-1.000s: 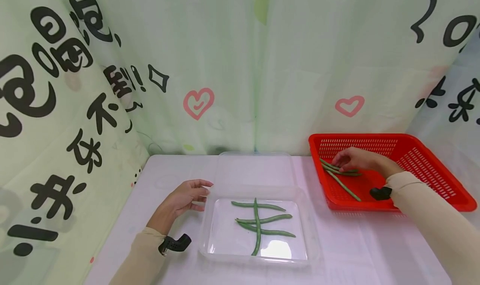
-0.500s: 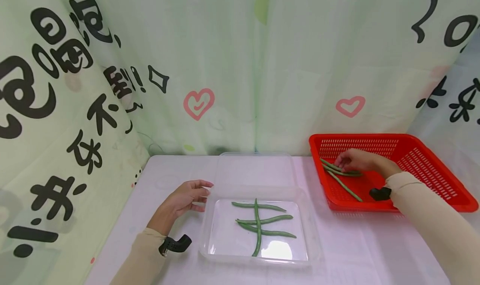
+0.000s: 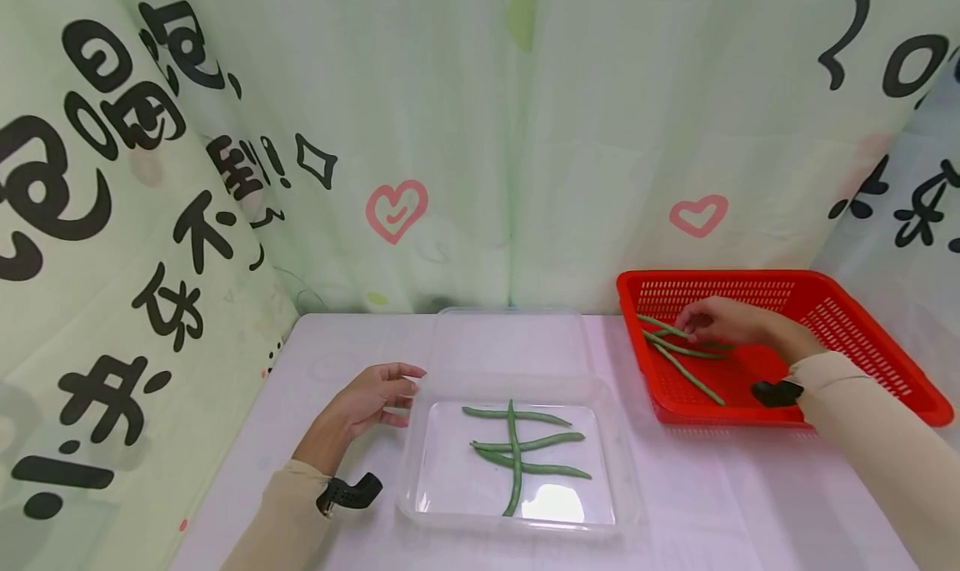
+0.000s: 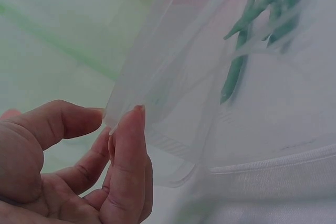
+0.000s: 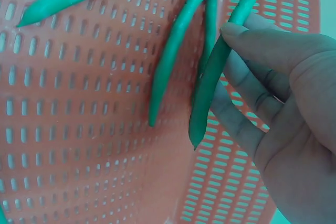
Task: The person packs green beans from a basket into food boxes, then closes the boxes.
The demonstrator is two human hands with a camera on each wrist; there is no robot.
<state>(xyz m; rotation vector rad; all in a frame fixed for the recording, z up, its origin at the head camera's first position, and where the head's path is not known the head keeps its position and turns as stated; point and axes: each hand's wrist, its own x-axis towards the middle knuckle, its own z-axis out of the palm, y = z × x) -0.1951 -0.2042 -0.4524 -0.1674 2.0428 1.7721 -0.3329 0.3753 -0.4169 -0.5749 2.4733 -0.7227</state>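
In my right hand (image 3: pixel 723 319), thumb and fingers pinch a green bean (image 5: pixel 212 85), held over the others in the red basket (image 3: pixel 862 304). Close beside it in the right wrist view hang more green beans (image 5: pixel 176 45); in the head view they lie along the basket's left side. My left hand (image 3: pixel 375 400) is at the left rim of a clear plastic box (image 3: pixel 622 471), and its thumb and fingertips (image 4: pixel 137 116) grip the rim's corner. Inside the box, one green bean (image 3: pixel 516 488) lies lengthwise across several crosswise ones.
A clear lid-like sheet (image 3: pixel 510 338) lies flat behind the box. The white-covered table (image 3: pixel 720 496) ends at a pale printed curtain (image 3: pixel 585 137) at the back and left. Black straps (image 3: pixel 351 490) sit on both wrists.
My right hand has shifted slightly right and now lifts one green bean from the basket's pile, which has spread a little. The left hand and the box have stayed put.
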